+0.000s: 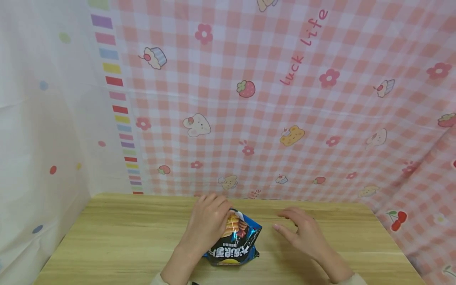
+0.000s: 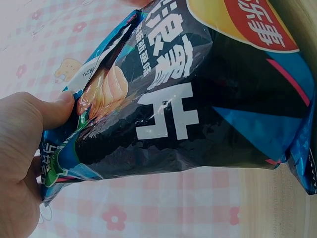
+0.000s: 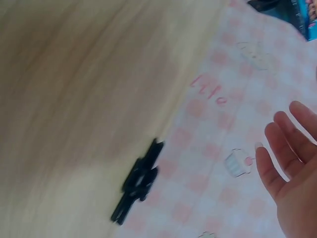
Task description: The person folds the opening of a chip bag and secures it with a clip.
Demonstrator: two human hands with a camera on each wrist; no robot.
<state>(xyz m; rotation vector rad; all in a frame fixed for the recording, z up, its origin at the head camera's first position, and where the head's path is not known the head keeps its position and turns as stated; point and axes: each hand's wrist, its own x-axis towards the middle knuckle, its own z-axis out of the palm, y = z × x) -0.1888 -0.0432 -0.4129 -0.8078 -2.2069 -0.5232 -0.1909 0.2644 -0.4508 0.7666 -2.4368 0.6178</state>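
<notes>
My left hand point(image 1: 208, 221) grips one end of a black and blue bag of potato chips point(image 1: 238, 241), printed with chips and white lettering. In the left wrist view, the thumb point(image 2: 57, 109) presses on the front of the bag point(image 2: 173, 144) near its end, with the fingers mostly hidden behind it. The bag looks full and tilts up from the wooden table. To its right, my right hand point(image 1: 306, 231) hovers apart from the bag with loosely bent fingers, holding nothing. In the right wrist view, that hand point(image 3: 297, 168) shows spread fingers; a corner of the bag point(image 3: 292, 14) appears above.
A slim black object point(image 3: 137, 183), its kind unclear, lies near the table's far edge in the right wrist view. Pink checked cloth point(image 1: 263, 107) hangs behind the wooden table point(image 1: 117, 237), and white cloth point(image 1: 39, 118) hangs at the left.
</notes>
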